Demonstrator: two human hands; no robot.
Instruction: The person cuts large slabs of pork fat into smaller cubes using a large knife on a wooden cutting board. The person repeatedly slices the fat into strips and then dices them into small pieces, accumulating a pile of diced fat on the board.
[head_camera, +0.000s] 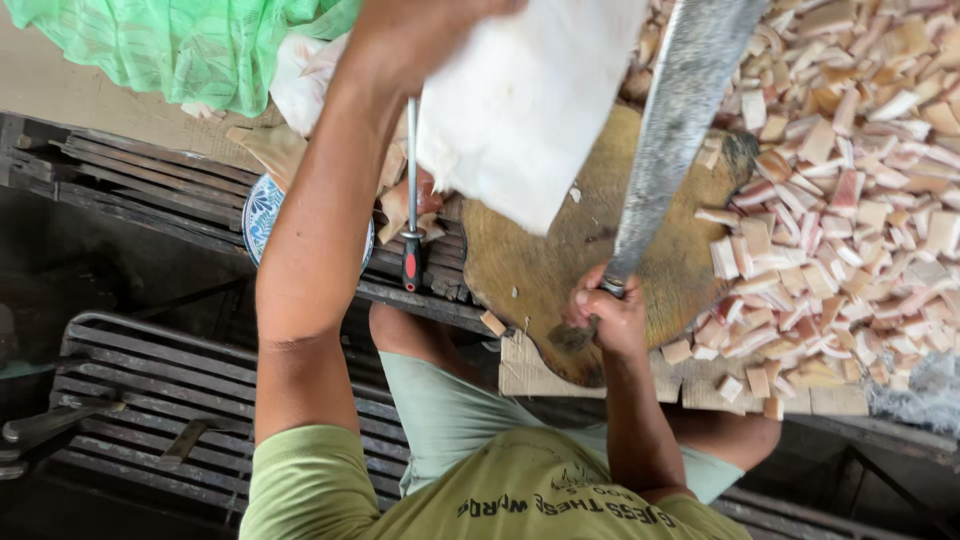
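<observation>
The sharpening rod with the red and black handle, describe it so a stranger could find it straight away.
Start at the round wooden chopping board. Just off its edge, beside the blue patterned plate, lies the sharpening rod. It is the only thin metal stick there, ending in a red and black grip.

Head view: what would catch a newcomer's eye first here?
Probably the long blade, gripped by the right hand and reaching up across the round wooden chopping board at centre. Next, the big white slab that the left hand holds up at the top, above the board. To the right, a wide heap of small pale and pinkish cut pieces spreads over the surface.
</observation>
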